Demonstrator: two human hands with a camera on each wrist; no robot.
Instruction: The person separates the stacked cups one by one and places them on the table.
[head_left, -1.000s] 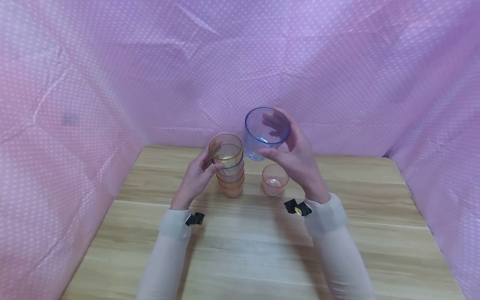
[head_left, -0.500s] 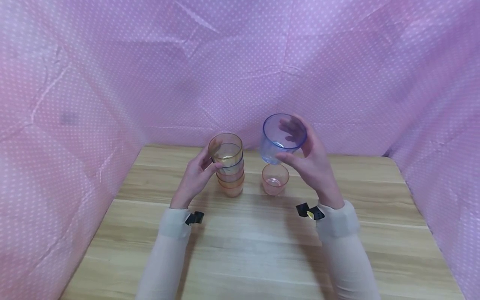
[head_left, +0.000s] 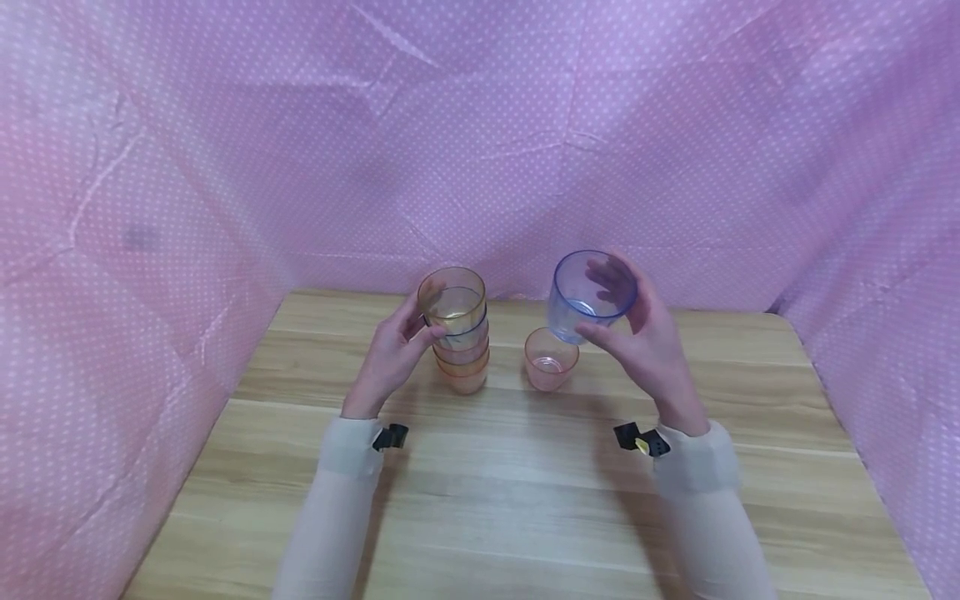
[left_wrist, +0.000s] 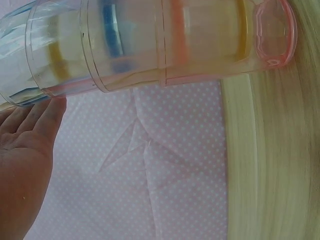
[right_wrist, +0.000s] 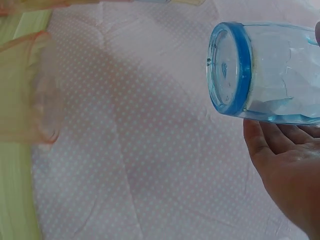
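A stack of clear tinted cups (head_left: pixel 467 379) stands upright on the table, a yellow-rimmed cup (head_left: pixel 452 310) at its top. My left hand (head_left: pixel 392 354) grips the upper part of this stack, thumb in front and fingers behind. In the left wrist view, the nested stack (left_wrist: pixel 135 45) shows yellow, blue and pink bands. My right hand (head_left: pixel 647 337) holds a clear blue cup (head_left: pixel 564 318) by its side, mouth up, raised off the table. Below and left of it, a single pink-orange cup (head_left: pixel 547 377) stands upright. The blue cup's thick base (right_wrist: pixel 242 70) shows in the right wrist view.
The wood-grain table (head_left: pixel 480 517) extends toward me. Pink dotted cloth (head_left: pixel 480 150) hangs close behind the cups and along both sides. The single cup stands a short gap to the right of the stack.
My right hand has carried the blue cup rightward and somewhat downward, away from the stack, past the single pink-orange cup. My left hand and the stack have stayed in place.
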